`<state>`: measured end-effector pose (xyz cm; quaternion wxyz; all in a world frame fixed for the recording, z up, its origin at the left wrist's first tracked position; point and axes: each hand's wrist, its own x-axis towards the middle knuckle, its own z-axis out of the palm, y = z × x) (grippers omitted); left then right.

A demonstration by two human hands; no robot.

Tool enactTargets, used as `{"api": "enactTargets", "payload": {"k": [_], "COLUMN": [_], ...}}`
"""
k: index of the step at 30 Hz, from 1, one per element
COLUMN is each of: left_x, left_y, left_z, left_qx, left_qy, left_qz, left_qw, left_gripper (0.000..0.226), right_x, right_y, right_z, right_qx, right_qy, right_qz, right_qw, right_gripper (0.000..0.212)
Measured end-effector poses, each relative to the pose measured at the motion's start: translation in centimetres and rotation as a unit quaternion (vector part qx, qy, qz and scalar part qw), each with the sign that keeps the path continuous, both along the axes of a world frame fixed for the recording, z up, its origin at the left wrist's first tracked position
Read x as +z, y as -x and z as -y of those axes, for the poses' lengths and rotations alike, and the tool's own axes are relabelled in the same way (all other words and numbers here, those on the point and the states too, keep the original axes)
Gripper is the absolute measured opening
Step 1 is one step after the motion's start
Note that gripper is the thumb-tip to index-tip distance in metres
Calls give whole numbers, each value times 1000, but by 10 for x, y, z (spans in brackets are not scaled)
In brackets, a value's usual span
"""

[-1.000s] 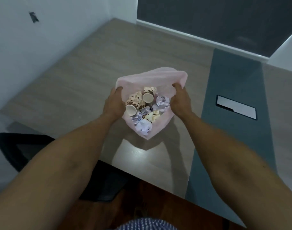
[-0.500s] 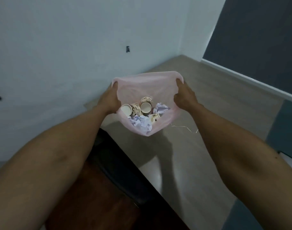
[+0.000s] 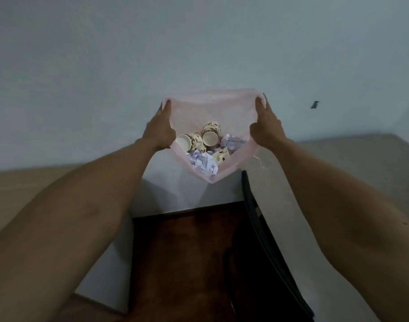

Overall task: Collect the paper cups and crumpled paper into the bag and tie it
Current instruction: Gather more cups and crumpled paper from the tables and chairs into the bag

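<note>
A thin pink plastic bag (image 3: pixel 212 105) hangs in the air in front of me, its mouth held wide. My left hand (image 3: pixel 160 129) grips the left rim and my right hand (image 3: pixel 266 127) grips the right rim. Inside lie spotted paper cups (image 3: pixel 209 137) on their sides, with balls of crumpled white and lilac paper (image 3: pixel 204 162) beneath and beside them. The bag's bottom corner points down toward me.
A pale wall (image 3: pixel 198 43) fills the upper view, with a small dark mark (image 3: pixel 314 104) at right. Table surfaces (image 3: pixel 361 156) show at left and right. Below are a reddish-brown floor (image 3: pixel 180 263) and a black chair (image 3: pixel 264 263).
The view has swung left, away from the table and toward the wall. The bag stays held open between both hands, now raised over the floor and chair.
</note>
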<state>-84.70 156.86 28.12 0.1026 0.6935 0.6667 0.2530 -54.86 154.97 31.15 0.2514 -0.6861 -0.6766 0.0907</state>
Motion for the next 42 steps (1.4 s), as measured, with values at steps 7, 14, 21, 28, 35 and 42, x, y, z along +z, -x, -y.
{"api": "enactTargets", "payload": {"k": [7,14,21,28,35,42], "left_x": [-20,-48,-79,-109,-123,-148], "left_y": [197,357,468,535,588,644], "left_z": [64,150,219,225,194,154], "left_qx": [95,201,298,337,337,267], "left_qy": [19,52,68,80,101,111], "left_qz": [-2,-3,23,9,13,15], "left_qw": [995,978,952,938,936,957], "left_gripper": [97,97,100,98,100,96], "right_x": [-33,-76,-101,-128,-148,-175], "right_y": [198,383,518,606,672,706], "right_z": [-10,6,25,8,-37,-58], "right_qx": [117,232,338,386,399,369], "right_qy": [28,61,87,96,92,70], "right_qz": [-6,-24,-13,11,10,-8], "right_qw": [993,971,937,917,912,927], "right_gripper": [85,84,85,87,91,100]}}
